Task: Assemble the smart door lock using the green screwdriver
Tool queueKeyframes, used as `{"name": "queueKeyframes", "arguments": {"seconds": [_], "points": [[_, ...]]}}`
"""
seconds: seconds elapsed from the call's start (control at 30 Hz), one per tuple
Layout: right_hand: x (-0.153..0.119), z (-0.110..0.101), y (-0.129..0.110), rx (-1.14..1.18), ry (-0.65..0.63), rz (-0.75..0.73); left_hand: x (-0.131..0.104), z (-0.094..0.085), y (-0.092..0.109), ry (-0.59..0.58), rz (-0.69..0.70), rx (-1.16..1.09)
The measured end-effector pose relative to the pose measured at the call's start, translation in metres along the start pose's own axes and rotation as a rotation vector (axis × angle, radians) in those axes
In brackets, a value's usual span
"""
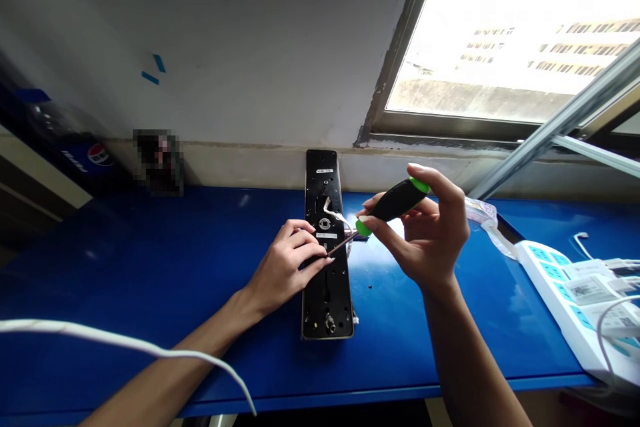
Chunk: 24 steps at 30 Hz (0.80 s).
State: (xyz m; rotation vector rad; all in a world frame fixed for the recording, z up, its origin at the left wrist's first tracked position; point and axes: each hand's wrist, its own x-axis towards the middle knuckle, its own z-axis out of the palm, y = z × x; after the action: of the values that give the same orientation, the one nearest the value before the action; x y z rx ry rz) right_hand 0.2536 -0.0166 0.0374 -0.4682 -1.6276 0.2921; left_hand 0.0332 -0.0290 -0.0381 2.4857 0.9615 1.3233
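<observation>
A long black door lock panel (pixel 315 280) lies on the blue table, its inner side with screw holes, a white wire and a ring-shaped fitting facing up. My right hand (pixel 435 233) is closed round the black and green handle of a screwdriver (pixel 400 200). The shaft slants down to the left, and its tip meets the panel just below the middle. My left hand (pixel 287 260) rests across the panel's left edge, thumb and forefinger closed about the screwdriver tip. Those fingers partly cover the tip; whether a screw sits under it cannot be seen.
A tiny dark piece, perhaps a screw (pixel 370 287), lies right of the panel on the blue table (pixel 200 267). A white power strip (pixel 550 287) with plugs stands at right, near a clear plastic bag (pixel 485 213). A Pepsi bottle (pixel 75 140) stands far left; a white cable (pixel 125 343) crosses the foreground.
</observation>
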Motion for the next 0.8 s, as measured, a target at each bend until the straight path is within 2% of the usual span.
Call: {"name": "queueKeyframes", "arguments": {"seconds": [0.17,0.23,0.47,0.57,0.8], "points": [[0.013,-0.001,-0.002,0.020,-0.173,0.001,0.001,0.003,0.005,0.073,-0.041,-0.002],[0.017,-0.001,-0.003,-0.005,-0.201,-0.015,0.001,0.003,0.006,0.085,-0.067,0.020],[0.016,-0.004,0.003,-0.151,-0.098,-0.147,-0.001,0.000,0.004,0.024,-0.253,0.151],[0.012,-0.008,0.005,-0.206,-0.078,-0.175,-0.005,0.003,0.002,-0.012,-0.333,0.137],[0.003,-0.007,0.003,-0.230,-0.098,-0.096,-0.007,0.009,0.002,-0.058,-0.361,0.048]]}}
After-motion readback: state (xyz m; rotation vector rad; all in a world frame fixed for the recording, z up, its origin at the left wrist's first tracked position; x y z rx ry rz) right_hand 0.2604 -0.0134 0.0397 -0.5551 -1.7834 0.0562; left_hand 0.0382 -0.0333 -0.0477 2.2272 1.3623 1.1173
